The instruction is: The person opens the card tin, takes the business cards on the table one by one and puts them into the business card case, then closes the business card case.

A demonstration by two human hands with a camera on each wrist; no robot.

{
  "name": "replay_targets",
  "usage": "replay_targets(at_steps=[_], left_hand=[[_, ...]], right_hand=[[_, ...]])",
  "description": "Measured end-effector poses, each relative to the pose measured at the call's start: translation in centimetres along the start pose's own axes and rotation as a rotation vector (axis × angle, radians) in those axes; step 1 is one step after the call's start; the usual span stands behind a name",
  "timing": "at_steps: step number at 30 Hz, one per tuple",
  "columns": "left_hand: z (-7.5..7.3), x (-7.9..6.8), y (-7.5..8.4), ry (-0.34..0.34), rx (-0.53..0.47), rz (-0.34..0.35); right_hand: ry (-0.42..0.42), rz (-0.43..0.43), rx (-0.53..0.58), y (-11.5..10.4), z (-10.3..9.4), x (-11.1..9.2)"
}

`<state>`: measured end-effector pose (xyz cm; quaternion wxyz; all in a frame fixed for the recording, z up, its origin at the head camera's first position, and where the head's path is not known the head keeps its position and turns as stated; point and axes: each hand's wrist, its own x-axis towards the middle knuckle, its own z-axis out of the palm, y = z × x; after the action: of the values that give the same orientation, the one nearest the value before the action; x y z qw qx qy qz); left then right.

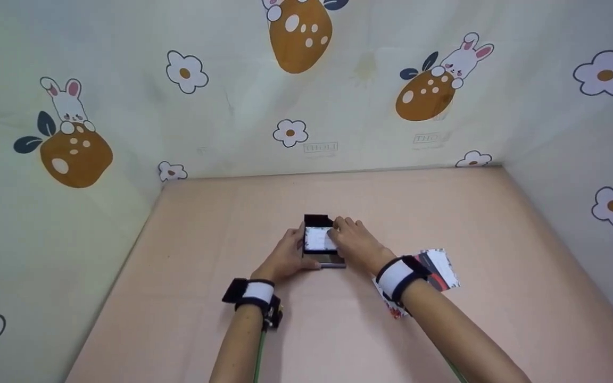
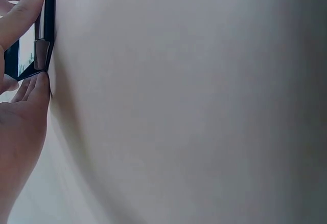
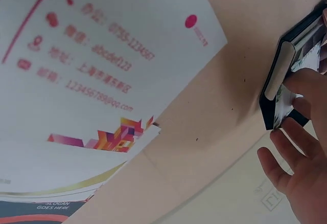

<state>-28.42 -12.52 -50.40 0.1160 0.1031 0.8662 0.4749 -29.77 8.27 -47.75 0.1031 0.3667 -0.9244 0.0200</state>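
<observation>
A small black card case [image 1: 315,219] with a metallic front edge stands open on the table, a white business card [image 1: 317,239] with a leafy border lying in it. My left hand [image 1: 285,255] grips the case from the left, thumb along the front edge. From the right, my right hand [image 1: 359,247] pinches the card's right side. In the right wrist view, the right thumb lies over the card [image 3: 282,109], with fingers near its end. The left wrist view catches only the case's metal-capped side [image 2: 42,55] and parts of both hands.
Several loose business cards [image 1: 445,266] lie overlapping under and beside my right wrist; a white one with pink print [image 3: 102,81] looms close in the right wrist view. A patterned cloth wall [image 1: 232,133] borders the pinkish table [image 1: 221,213] at the back and sides.
</observation>
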Motion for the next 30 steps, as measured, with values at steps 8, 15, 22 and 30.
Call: replay_targets(at_steps=[8,15,22,30], left_hand=[[0.1,0.1,0.0,-0.002,0.001,0.038],[0.0,-0.2,0.2,-0.002,0.037,0.001],[-0.1,-0.1,0.1,-0.003,0.039,0.013],[0.0,0.0,0.2,0.004,0.061,0.007]], right_hand=[[0.061,-0.002,-0.028,-0.2,0.5,-0.5],[0.018,0.008,-0.041,-0.7,0.8,-0.8],[-0.019,0.016,-0.018,-1.2,0.9,-1.3],[-0.043,0.018,0.001,-1.8,0.9,-1.9]])
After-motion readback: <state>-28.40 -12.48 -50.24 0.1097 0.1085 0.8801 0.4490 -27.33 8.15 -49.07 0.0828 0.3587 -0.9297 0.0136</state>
